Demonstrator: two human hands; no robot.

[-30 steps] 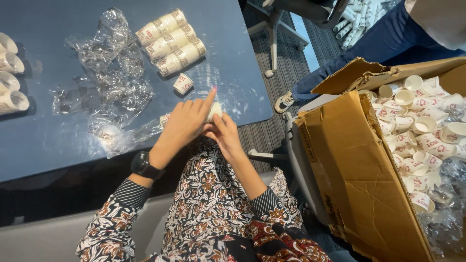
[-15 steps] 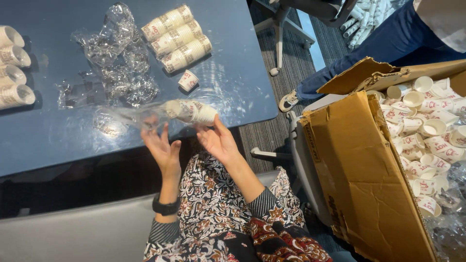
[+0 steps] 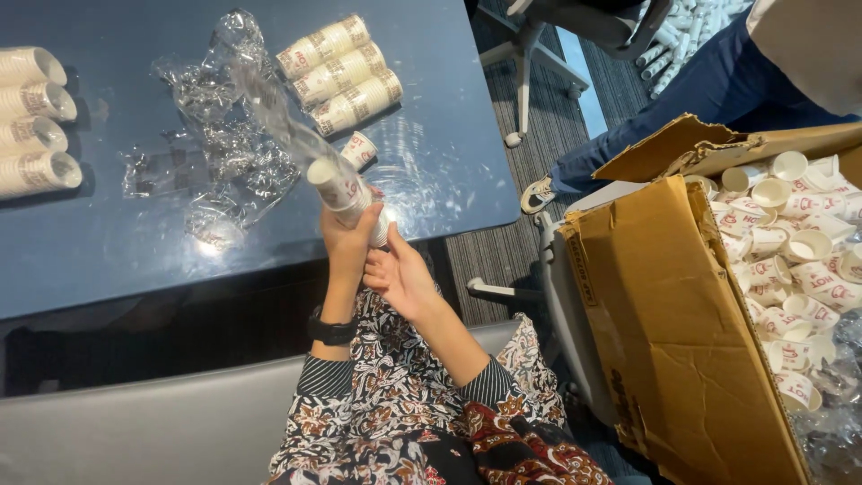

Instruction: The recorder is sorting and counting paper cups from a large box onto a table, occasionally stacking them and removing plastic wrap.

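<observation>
My left hand is closed around a stack of small white paper cups, held tilted above the table's near edge. A clear plastic sleeve trails up and back from the top of the stack. Just below and to the right, my right hand is cupped under the bottom end of the stack, with its fingers touching it. A black watch sits on my left wrist. One loose paper cup lies on the blue table just behind the held stack.
Three cup stacks lie side by side at the back of the table, several more at its left edge, crumpled clear wrappers between. An open cardboard box of loose cups stands at right. Another person's leg and shoe are beyond.
The cup stack has been lifted off the table edge and tilted upright in my left hand. The plastic sleeve now stretches away from the stack's top.
</observation>
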